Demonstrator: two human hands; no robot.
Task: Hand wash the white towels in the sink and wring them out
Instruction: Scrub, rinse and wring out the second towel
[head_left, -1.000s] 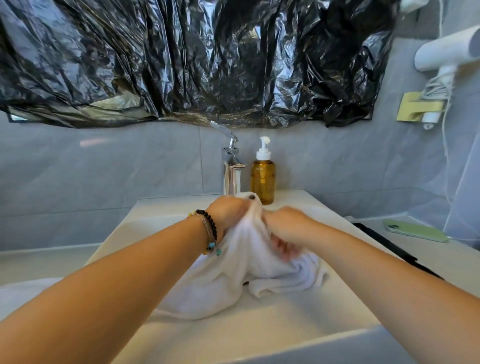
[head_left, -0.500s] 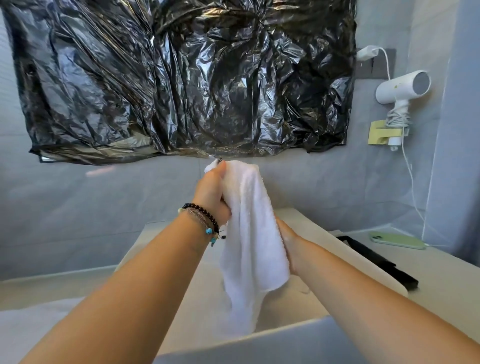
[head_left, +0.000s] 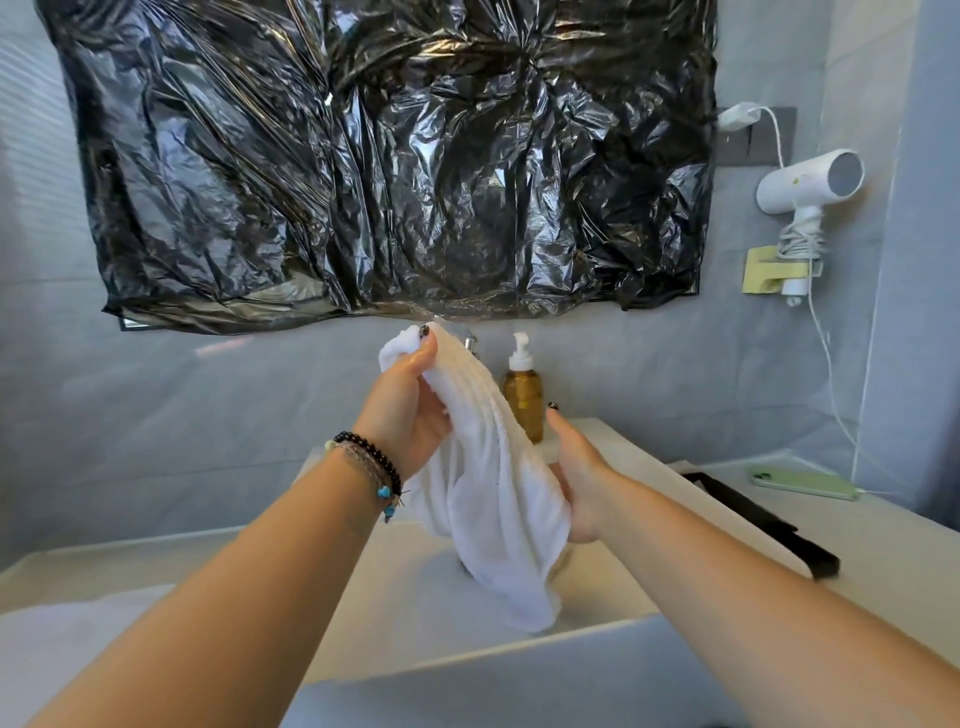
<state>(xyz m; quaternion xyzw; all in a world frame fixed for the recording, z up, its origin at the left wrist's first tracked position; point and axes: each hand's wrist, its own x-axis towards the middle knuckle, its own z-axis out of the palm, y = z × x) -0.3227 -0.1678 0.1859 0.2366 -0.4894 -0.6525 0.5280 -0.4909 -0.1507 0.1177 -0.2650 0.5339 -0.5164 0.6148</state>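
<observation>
White towel (head_left: 493, 488): held up over the sink (head_left: 395, 582), hanging in folds. Left hand (head_left: 408, 415): grip closed on the towel's top end, beaded bracelets (head_left: 371, 467) at wrist. Right hand (head_left: 579, 483): grip round the towel's middle from behind. Amber pump bottle (head_left: 522, 395): upright at sink's back edge. Counter (head_left: 883, 525): green phone (head_left: 802, 483), black flat object (head_left: 763, 525). Wall: black plastic sheet (head_left: 395, 156), white hair dryer (head_left: 808, 182).

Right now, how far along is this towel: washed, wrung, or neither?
Scrubbing looks finished: the white towel hangs lifted above the sink. In hand: the left hand grips its top, the right hand holds mid-length. Left: the wringing twist; no twist shows.
</observation>
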